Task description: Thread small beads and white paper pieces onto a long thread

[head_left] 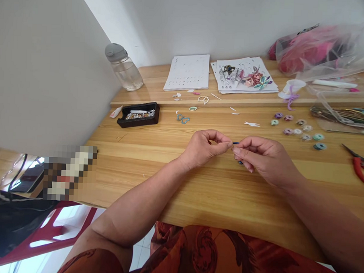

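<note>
Over the middle of the wooden table, my left hand (206, 147) and my right hand (264, 158) meet fingertip to fingertip. A small dark blue piece (236, 143) shows between them, pinched by thumb and forefinger on each side. Most of it is covered by the fingers. Another bit of blue peeks out under my right fingers; whether it belongs to the same piece I cannot tell. Beyond my left hand lies a blue-grey looped shape (183, 119), with a pale green leaf shape (193, 109) behind it.
A black tray (154, 116) of beads sits at left, below a water bottle (127, 71). Paper sheets (189, 68) lie on the raised shelf. Several thread spools (319, 146) and red-handled pliers (361, 168) are at right, near plastic bags (321, 50).
</note>
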A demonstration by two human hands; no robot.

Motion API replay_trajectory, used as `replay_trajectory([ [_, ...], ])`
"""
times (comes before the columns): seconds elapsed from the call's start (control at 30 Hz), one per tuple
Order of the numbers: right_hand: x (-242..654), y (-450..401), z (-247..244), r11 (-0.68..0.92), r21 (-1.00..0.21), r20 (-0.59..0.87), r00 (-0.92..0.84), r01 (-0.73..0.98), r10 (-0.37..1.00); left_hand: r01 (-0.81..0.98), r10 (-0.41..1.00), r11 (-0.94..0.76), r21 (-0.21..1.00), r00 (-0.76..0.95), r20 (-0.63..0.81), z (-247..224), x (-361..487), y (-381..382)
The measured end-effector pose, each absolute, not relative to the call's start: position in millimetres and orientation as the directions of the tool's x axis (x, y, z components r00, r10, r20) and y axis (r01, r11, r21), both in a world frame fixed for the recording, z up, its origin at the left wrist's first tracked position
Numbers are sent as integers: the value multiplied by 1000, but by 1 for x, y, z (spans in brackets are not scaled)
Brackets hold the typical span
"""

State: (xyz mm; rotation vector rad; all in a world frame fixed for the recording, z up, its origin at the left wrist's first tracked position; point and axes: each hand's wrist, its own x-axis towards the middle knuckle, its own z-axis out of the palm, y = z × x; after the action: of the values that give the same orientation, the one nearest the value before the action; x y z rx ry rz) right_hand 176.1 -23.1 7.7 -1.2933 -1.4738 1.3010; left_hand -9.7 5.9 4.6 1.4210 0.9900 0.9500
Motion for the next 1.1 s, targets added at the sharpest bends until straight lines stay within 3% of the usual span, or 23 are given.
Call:
replay_trajectory([
  [0.47, 171, -31, 1, 303, -828, 196, -263, 471, 945, -201, 956, 117, 973, 288, -56, 1, -3, 5],
  [0.8, 179, -28, 0, 383, -701, 239, -307, 602, 921, -337, 982, 108, 935, 183, -48, 4, -13, 16],
  [1.1, 176, -24, -2, 317, -802, 234, -222, 507, 947, -464, 954, 121, 878, 298, 26, 11, -11, 8],
])
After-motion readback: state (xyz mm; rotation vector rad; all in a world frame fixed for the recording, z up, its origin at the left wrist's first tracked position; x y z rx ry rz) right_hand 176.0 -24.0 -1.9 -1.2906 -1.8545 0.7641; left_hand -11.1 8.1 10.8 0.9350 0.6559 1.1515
